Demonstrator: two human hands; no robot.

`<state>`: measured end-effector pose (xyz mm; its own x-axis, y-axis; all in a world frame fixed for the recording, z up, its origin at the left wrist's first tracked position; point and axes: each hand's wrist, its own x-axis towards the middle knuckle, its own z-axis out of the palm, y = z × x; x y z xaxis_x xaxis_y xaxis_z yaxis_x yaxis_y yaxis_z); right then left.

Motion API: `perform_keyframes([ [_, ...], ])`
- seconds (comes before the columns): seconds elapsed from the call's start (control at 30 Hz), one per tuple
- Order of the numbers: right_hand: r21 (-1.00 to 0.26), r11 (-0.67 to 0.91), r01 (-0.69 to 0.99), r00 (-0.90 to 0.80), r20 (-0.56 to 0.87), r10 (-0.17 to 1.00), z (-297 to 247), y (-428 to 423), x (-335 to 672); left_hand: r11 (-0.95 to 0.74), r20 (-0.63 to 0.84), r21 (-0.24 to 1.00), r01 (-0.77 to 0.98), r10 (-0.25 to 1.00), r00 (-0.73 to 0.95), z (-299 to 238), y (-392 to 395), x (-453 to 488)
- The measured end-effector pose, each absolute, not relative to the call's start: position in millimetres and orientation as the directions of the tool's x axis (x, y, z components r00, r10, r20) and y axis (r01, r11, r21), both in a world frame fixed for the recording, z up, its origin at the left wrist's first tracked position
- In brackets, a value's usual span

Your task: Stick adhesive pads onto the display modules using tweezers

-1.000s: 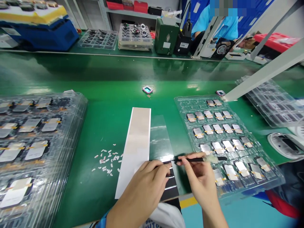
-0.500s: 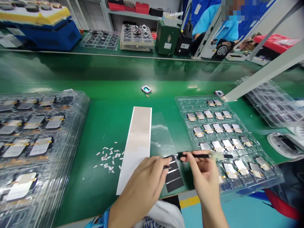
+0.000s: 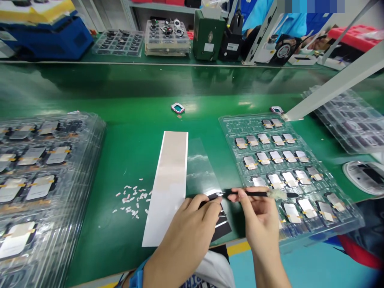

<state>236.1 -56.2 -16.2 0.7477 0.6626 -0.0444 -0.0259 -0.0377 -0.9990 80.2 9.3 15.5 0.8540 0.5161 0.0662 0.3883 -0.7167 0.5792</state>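
Observation:
My left hand point(image 3: 195, 216) bends over a clear film sheet point(image 3: 201, 164) with black strips point(image 3: 223, 229) at its near end. Its fingers close down on the uppermost strip, hiding most of the others. In my right hand point(image 3: 260, 218) is a slim black tool point(image 3: 255, 193), gripped like a pen, with a pale wad wrapped around its shaft. The tool's tip meets the strip's edge right beside my left fingertips; its exact kind is unclear. A long white-and-beige sheet point(image 3: 171, 160) lies left of the film, partly under my left hand.
Small pale scraps point(image 3: 132, 200) are scattered left of the sheet. Stacked clear trays point(image 3: 99, 140) stand at left; another tray point(image 3: 231, 130) of silvery parts lies at right, by a slanted white post point(image 3: 333, 86). A small framed part point(image 3: 178, 108) sits further back. A co-worker's blue sleeve shows behind.
My left fingers have shifted right and forward to the tool's tip, covering more of the black strips. The right hand keeps its hold on the tool. The view has tilted slightly down.

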Motion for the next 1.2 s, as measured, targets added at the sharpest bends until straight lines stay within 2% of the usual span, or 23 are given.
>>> perform_keyframes([
  [0.07,-0.999,-0.021,-0.043,0.764,-0.047,0.643,-16,-57,238,-0.659,0.08,0.647,0.385,0.56,0.824,16,10,78],
  [0.17,-0.996,0.042,-0.078,0.767,-0.033,0.64,-6,-55,234,-0.474,0.066,0.786,0.397,0.702,0.709,17,12,71],
  [0.27,-0.98,0.182,-0.078,0.736,0.067,0.674,14,-47,218,-0.351,0.06,0.857,0.377,0.795,0.604,21,15,62],
  [0.4,-0.945,0.321,-0.06,0.622,0.216,0.753,36,-33,189,-0.335,0.08,0.871,0.36,0.819,0.569,27,20,50],
  [0.57,-0.905,0.41,-0.114,0.527,0.295,0.797,41,-21,168,-0.363,0.136,0.863,0.35,0.835,0.533,31,20,37],
  [0.9,-0.855,0.519,-0.002,0.458,0.461,0.76,43,-5,150,-0.319,0.173,0.908,0.27,0.876,0.45,29,26,24],
  [1.2,-0.806,0.589,0.061,0.42,0.556,0.718,35,0,143,-0.298,0.171,0.913,0.277,0.899,0.403,22,30,18],
])
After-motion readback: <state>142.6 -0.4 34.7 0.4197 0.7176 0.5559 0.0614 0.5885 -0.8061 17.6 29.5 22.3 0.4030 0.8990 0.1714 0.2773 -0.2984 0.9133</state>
